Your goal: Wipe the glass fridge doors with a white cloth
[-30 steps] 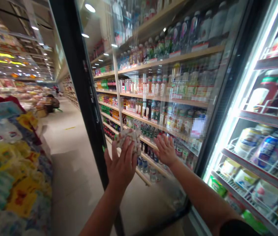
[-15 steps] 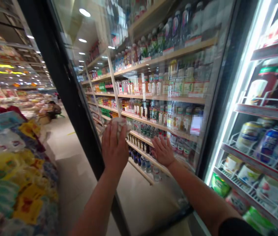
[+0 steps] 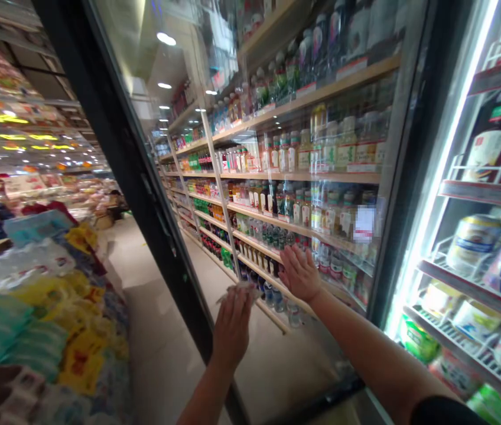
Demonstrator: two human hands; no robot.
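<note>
A black-framed glass door [image 3: 288,357] stands open before me, with shelves of bottles showing in its pane. My left hand [image 3: 233,330] is on the lower left part of the glass, pressing a crumpled pale cloth [image 3: 247,289] under its fingers. Part of the cloth sticks out past the fingertips. Higher and to the right, my right hand [image 3: 301,274] lies flat against the pane with its fingers apart and nothing in it.
On the right is a lit fridge with wire shelves [image 3: 476,277] of cans, bottles and tubs. Yellow and green packets [image 3: 82,354] are heaped at the left beside the aisle floor [image 3: 148,307]. A person [image 3: 116,203] is low down in the distance.
My left hand has slid down and somewhat right across the glass with the cloth. My right hand stays on about the same part of the pane. The view has shifted slightly left.
</note>
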